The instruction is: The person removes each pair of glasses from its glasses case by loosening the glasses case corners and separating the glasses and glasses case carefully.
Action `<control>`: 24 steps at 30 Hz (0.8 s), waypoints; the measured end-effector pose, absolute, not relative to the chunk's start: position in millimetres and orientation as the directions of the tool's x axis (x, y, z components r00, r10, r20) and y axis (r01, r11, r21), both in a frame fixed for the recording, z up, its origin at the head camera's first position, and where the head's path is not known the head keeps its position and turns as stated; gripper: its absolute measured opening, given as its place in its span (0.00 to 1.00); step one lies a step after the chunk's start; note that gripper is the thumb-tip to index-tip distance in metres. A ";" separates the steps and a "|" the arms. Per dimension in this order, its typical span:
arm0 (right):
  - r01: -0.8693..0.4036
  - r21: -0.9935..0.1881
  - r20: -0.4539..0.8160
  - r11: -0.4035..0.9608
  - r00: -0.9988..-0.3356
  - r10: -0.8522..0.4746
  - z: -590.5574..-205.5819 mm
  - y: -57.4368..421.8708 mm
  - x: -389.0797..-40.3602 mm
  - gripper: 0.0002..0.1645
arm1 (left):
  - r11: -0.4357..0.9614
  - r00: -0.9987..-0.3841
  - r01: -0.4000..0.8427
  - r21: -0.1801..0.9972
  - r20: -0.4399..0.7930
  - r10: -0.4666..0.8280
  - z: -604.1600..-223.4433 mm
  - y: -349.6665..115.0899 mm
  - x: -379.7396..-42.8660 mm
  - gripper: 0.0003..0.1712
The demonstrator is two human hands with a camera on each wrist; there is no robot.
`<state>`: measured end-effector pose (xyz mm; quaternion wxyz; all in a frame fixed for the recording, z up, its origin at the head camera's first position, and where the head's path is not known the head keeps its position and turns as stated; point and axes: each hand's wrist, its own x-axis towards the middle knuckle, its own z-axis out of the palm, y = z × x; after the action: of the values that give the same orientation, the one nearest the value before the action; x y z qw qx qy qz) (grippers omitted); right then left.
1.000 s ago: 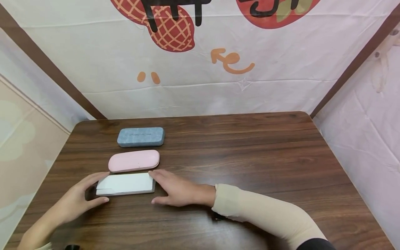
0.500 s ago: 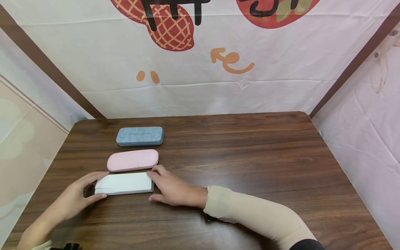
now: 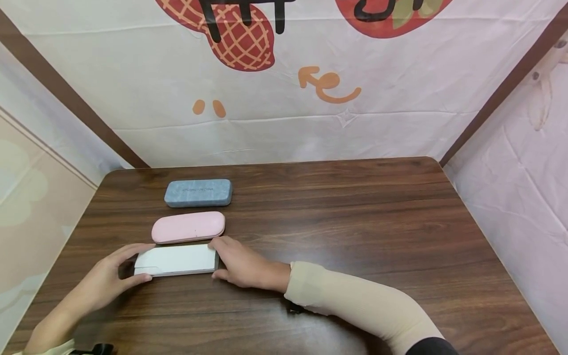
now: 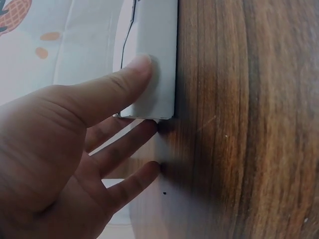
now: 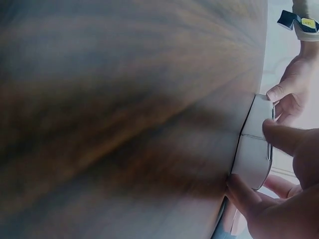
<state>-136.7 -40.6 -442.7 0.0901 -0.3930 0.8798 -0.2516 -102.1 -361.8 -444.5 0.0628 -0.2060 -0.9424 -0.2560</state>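
Note:
A white, flat glasses case with a thin seam near its left end lies lengthwise on the table. At its left end my left hand grips it, thumb along the near side and fingers at the far corner. In the left wrist view the thumb presses the side of the white case, while other fingers extend past its end. My right hand holds the right end, its thumb and fingers spanning the corners. The right wrist view has both hands on the case.
Just beyond the white case lies a rounded pink glasses case. Farther back is a blue glasses case, roughly parallel to it. All rest on the left part of a dark wooden table. A printed white cloth hangs behind the back edge.
My left thumb has closed in against the white case. The right hand has moved slightly left and its fingers have drawn in onto the right end. The cases have stayed in place.

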 end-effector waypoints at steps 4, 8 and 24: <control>-0.639 -0.512 0.039 0.574 -0.684 -0.728 -441.3 -41.7 -137.5 0.30 | 0.776 -0.894 0.448 0.444 0.238 0.380 -443.8 -362.1 -104.2 0.43; -0.636 -0.503 0.036 0.585 -0.692 -0.721 -441.2 -43.2 -138.0 0.30 | 0.785 -0.894 0.447 0.429 0.242 0.377 -442.9 -360.5 -104.8 0.42; -0.646 -0.422 0.034 0.636 -0.713 -0.700 -441.7 -49.1 -135.2 0.42 | 0.793 -0.904 0.427 0.434 0.226 0.363 -442.4 -359.2 -103.6 0.42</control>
<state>-135.2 -49.1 -441.7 0.0664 -0.3731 0.9021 -0.2064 -103.6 -359.2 -442.4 0.0656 -0.2093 -0.9446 -0.2443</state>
